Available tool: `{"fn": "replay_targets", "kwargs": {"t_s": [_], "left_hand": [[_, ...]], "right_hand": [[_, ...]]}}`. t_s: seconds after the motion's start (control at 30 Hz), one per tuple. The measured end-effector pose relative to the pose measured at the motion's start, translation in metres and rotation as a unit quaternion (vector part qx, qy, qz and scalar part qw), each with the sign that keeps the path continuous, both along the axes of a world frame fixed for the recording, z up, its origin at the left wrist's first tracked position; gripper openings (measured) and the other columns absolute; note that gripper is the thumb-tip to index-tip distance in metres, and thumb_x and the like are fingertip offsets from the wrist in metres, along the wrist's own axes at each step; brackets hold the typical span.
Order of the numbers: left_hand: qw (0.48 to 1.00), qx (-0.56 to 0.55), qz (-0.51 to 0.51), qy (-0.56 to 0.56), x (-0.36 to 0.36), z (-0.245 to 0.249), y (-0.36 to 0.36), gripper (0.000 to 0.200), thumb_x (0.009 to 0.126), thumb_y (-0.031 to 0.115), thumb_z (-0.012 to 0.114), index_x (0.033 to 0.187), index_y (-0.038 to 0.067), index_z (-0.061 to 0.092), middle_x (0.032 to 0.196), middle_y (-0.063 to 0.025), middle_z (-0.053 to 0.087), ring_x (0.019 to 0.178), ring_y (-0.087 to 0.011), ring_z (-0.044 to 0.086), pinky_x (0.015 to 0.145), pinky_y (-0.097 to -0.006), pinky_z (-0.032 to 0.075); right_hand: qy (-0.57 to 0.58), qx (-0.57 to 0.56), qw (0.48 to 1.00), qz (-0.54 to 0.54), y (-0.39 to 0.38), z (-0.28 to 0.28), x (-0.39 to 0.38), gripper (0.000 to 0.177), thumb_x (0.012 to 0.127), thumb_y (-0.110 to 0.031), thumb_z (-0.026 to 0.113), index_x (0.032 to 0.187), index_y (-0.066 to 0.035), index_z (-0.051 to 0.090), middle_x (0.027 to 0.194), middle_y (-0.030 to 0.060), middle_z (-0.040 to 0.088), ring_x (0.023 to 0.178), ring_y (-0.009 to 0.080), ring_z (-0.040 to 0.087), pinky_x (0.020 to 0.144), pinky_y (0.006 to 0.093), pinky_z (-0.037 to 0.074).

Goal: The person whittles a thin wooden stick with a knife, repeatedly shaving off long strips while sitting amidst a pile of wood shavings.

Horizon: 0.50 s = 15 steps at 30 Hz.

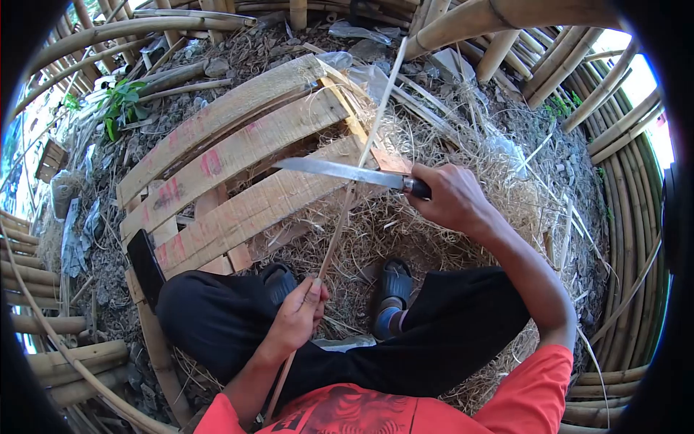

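Note:
My left hand [298,318] is closed round a long thin bamboo strip [337,242], which runs from my lap up past the pallet. Higher up, my right hand [450,194] grips the dark handle of a knife [340,171]. The long blade points left and crosses the strip, above my left hand. Whether the edge touches the strip cannot be made out. A wooden pallet [253,155] of pale slats with red marks lies to the left of the strip, partly under the blade.
A black phone [146,266] rests at the pallet's lower left corner. Curled shavings [506,239] cover the ground. Bamboo poles [629,210] stack at the right, and a thick pole [499,22] crosses the top. My sandalled feet [392,296] are below the knife.

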<state>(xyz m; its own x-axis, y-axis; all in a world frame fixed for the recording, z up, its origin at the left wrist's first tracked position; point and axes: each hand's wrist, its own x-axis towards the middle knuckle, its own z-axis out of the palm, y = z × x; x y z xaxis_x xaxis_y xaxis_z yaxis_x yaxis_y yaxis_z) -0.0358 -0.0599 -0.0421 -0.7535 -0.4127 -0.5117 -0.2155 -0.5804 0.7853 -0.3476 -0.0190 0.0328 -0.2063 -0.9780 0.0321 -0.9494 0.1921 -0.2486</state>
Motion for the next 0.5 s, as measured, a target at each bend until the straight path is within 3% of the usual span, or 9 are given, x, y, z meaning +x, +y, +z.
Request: {"fn": "replay_targets", "kwargs": {"t_s": [0.17,0.37,0.5], "left_hand": [[0.999,-0.037,0.002,-0.027,0.014,-0.014,0.009,0.028,0.102,0.036,0.038,0.089,0.012,0.043,0.064,0.0059,0.032,0.048,-0.0025,0.025,0.040,-0.0189,0.021],[0.997,-0.068,0.013,-0.041,0.012,-0.019,0.018,0.029,0.103,0.035,0.036,0.088,0.012,0.043,0.064,0.0057,0.033,0.049,-0.0026,0.027,0.041,-0.0189,0.023],[0.976,-0.206,0.009,-0.067,0.010,-0.025,0.020,0.030,0.103,0.033,0.037,0.086,0.010,0.044,0.064,0.0048,0.036,0.050,-0.0042,0.030,0.043,-0.0214,0.026]], "right_hand": [[-0.016,0.019,0.997,0.068,-0.005,-0.025,0.006,0.020,0.079,-0.024,0.063,0.082,-0.005,0.058,0.062,0.0164,0.060,0.061,0.0387,0.061,0.059,0.0497,0.047],[0.003,0.073,0.996,0.054,-0.019,-0.037,0.017,0.019,0.078,-0.023,0.064,0.079,-0.005,0.058,0.063,0.0166,0.061,0.062,0.0378,0.062,0.059,0.0496,0.048],[0.025,0.075,0.995,0.053,-0.023,-0.038,0.018,0.016,0.078,-0.022,0.064,0.079,-0.006,0.060,0.063,0.0160,0.061,0.061,0.0370,0.062,0.058,0.0482,0.049]]}}
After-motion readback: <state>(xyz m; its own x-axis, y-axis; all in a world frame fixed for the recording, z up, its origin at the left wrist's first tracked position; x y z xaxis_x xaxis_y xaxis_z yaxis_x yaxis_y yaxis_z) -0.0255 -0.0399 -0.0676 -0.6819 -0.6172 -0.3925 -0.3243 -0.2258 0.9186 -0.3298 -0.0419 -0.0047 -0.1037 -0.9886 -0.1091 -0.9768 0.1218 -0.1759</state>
